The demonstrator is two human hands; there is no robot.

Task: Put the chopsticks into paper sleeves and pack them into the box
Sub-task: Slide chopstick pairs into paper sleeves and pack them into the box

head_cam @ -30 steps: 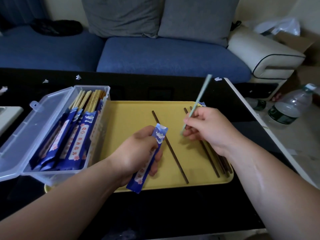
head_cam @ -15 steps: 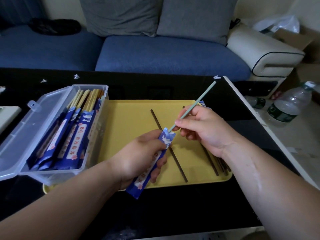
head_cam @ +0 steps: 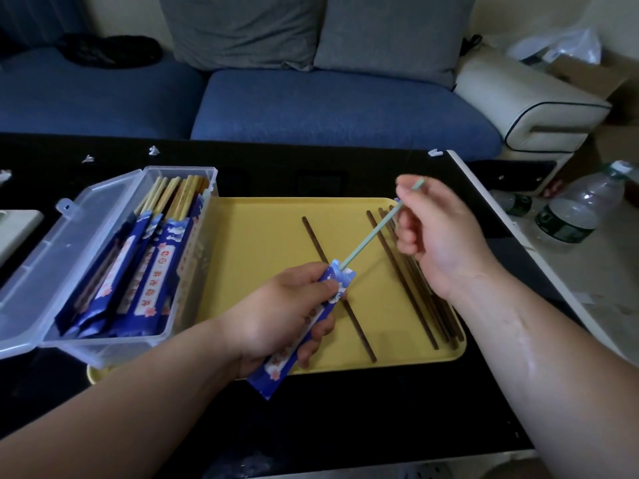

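Head view: mid-frame, the left hand (head_cam: 283, 312) grips a blue paper sleeve (head_cam: 337, 278). The right hand (head_cam: 439, 236) pinches a pale green chopstick (head_cam: 370, 238), its tip in the sleeve's mouth. Dark chopsticks (head_cam: 415, 288) lie on the yellow tray (head_cam: 262, 243), right of the clear box (head_cam: 107, 345).

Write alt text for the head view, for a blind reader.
A left hand grips a blue paper sleeve while the right hand pinches a green chopstick whose tip sits in the sleeve's open end, above a yellow tray of dark chopsticks. A clear box of sleeved chopsticks stands open at left.
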